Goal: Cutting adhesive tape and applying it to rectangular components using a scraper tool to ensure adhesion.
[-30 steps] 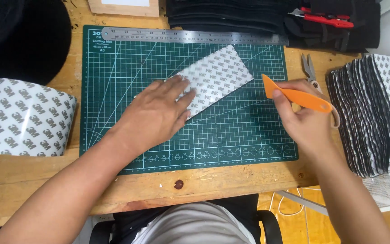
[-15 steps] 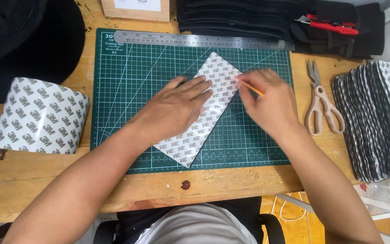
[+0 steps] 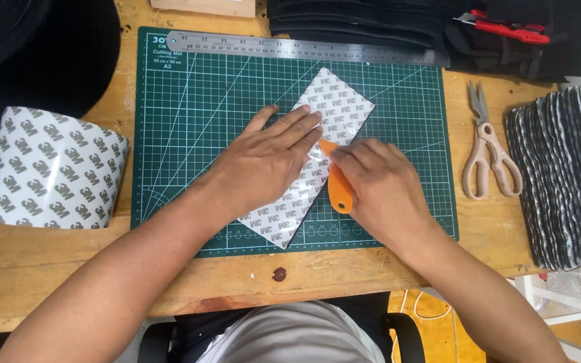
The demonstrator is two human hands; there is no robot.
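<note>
Left hand lies flat, fingers spread and extended, pressing on a white printed adhesive sheet; it grips nothing. Right hand is closed around an orange plastic scraper, whose tip rests on the sheet just beside the left fingertips. The sheet lies diagonally on a green cutting mat, its far corner toward the right, its near corner close to the mat's near edge. A steel ruler lies along the mat's far edge. The mat sits on a wooden table. Left of the mat stands a wide roll of the same printed liner. Right of the mat lie scissors, and beyond them a stack of cut pieces. Black fabric and a red-handled tool lie at the far edge.
</note>
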